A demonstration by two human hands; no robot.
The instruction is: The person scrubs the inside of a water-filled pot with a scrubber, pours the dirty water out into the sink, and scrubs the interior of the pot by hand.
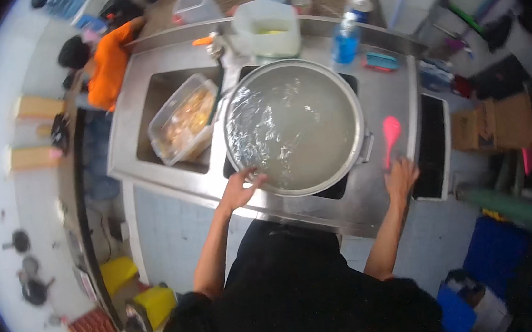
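A large round metal pot (341, 138) full of cloudy, rippling water stands on the steel sink counter. My left hand (241, 190) is at its near left rim, thumb and fingers curled over the edge. To the right of the pot lies a pink ladle (392, 132), its bowl pointing away from me. My right hand (402, 177) rests on the counter at the end of the ladle's handle, fingers spread; I see no grip around the handle.
In the left sink basin (146, 136) a clear plastic container (173, 146) holds pale brownish pieces. A tap (214, 47), a translucent tub (289, 43), a blue soap bottle (345, 44) and a sponge (381, 61) line the back. Someone in orange (107, 69) is at the far left.
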